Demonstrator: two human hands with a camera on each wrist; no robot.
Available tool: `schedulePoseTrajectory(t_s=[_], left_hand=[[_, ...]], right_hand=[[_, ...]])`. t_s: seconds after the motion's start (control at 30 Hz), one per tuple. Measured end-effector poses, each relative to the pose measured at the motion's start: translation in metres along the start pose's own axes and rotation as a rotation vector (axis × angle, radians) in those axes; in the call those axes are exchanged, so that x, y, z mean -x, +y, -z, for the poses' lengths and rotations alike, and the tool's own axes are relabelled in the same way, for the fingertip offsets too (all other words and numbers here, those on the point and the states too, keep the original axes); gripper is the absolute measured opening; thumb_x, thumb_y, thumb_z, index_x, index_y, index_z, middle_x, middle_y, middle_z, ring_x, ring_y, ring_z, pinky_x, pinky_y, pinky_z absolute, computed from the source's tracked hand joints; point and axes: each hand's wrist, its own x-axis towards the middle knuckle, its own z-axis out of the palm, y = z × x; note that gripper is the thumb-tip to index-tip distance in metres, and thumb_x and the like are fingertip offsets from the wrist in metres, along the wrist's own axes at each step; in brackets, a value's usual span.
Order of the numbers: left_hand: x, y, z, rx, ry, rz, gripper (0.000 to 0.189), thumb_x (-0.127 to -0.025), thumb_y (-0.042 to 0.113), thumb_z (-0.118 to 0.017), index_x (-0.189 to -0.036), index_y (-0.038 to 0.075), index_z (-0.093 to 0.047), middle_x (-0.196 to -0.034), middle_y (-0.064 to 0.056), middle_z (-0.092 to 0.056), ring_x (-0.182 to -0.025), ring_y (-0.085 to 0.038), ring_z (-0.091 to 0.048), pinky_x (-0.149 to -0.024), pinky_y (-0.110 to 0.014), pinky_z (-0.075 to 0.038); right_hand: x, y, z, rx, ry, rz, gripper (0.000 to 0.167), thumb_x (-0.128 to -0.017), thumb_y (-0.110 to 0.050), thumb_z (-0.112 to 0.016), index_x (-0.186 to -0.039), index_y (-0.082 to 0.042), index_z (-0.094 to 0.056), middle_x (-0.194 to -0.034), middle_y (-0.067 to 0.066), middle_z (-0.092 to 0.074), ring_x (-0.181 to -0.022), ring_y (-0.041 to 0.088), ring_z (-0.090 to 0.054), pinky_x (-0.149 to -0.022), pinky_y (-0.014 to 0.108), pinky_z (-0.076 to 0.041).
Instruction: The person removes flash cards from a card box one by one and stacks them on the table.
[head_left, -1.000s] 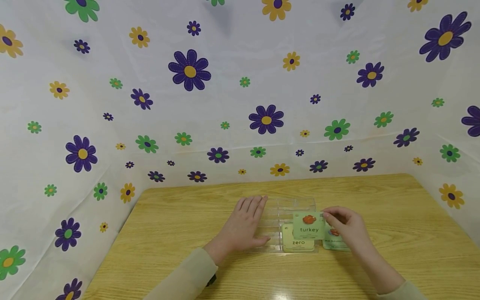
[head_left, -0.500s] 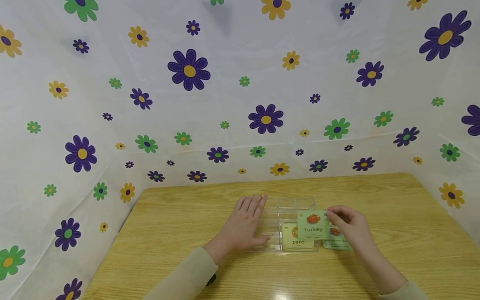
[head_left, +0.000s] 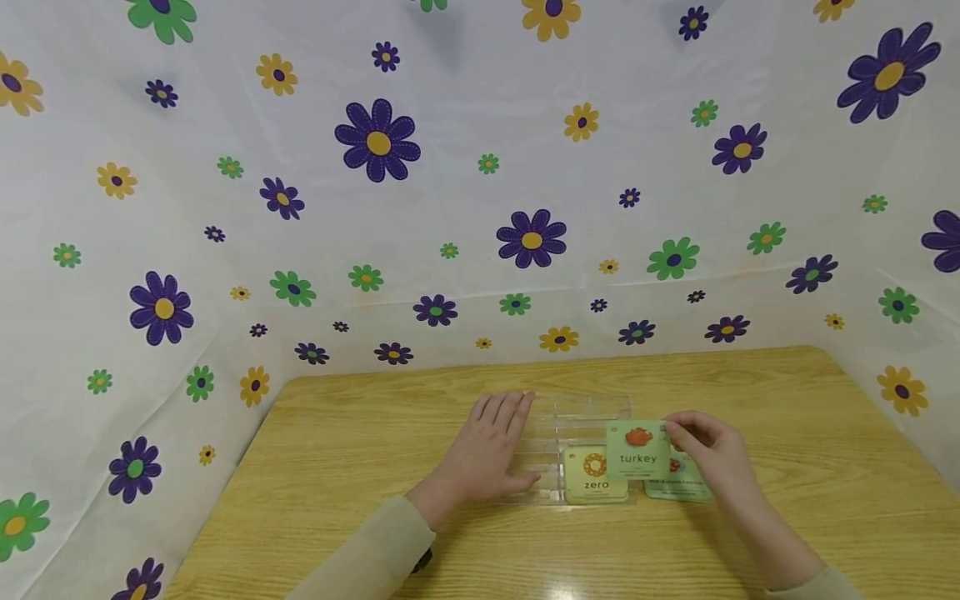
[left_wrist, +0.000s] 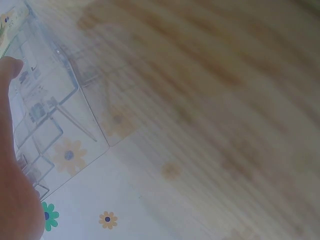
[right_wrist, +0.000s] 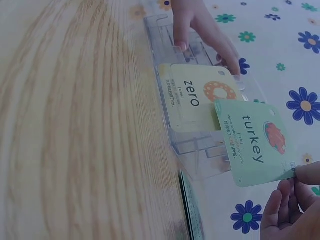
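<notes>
The turkey card [head_left: 637,450] and the right hand [head_left: 712,458] are now sitting farther right than half a second ago, and more of the zero card's doughnut picture is showing. The right thumb and fingers are pinching the turkey card by its upper right corner, presumably to leave the printed face uncovered; the card is hanging above the desk [head_left: 360,467], partly overlapping the zero card [head_left: 585,483] in the head view. The zero card is leaning in the right-hand part of the clear holder [head_left: 592,408], whose slots are apparently serving to prop cards. The left hand [head_left: 483,450] is lying across the holder's left part, fingers straight and thumb apart, probably steadying it. Green cards [head_left: 678,486] are lying just right of the holder, partly hidden by the turkey card.
</notes>
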Motion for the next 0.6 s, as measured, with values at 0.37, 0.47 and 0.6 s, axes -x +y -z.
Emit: schedulePoseTrajectory(t_s=[0.37,0.47,0.6], left_hand=[[0.0,0.0,0.0,-0.011,-0.004,-0.004,0.113,-0.091,0.078,-0.059,-0.168,0.005,-0.02,-0.163,-0.011,-0.042,-0.147,-0.027,-0.043,-0.126,-0.046,-0.035],[0.0,0.0,0.0,-0.011,-0.003,-0.004,0.113,-0.091,0.078,-0.059,-0.168,0.005,-0.02,-0.163,-0.011,-0.042,-0.147,-0.027,-0.043,-0.126,-0.046,-0.035],[0.0,0.0,0.0,-0.007,-0.002,-0.003,0.113,-0.091,0.078,-0.059,-0.168,0.004,-0.021,-0.163,-0.011,-0.042,-0.148,-0.027,-0.043,-0.126,-0.047,-0.035]], right_hand=[[0.0,0.001,0.007,0.02,0.015,-0.042,0.032,-0.108,-0.019,-0.061,-0.128,0.006,-0.067,-0.099,-0.018,-0.067,-0.091,-0.003,-0.06,-0.084,0.016,-0.054],[-0.001,0.001,0.01,0.016,0.016,-0.046,0.034,-0.109,-0.019,-0.061,-0.13,0.008,-0.065,-0.094,-0.023,-0.064,-0.09,-0.002,-0.059,-0.083,0.016,-0.053],[-0.001,0.002,0.013,0.004,0.022,-0.027,0.032,-0.108,-0.017,-0.061,-0.127,0.009,-0.066,-0.092,-0.024,-0.064,-0.089,-0.003,-0.058,-0.082,0.015,-0.052]])
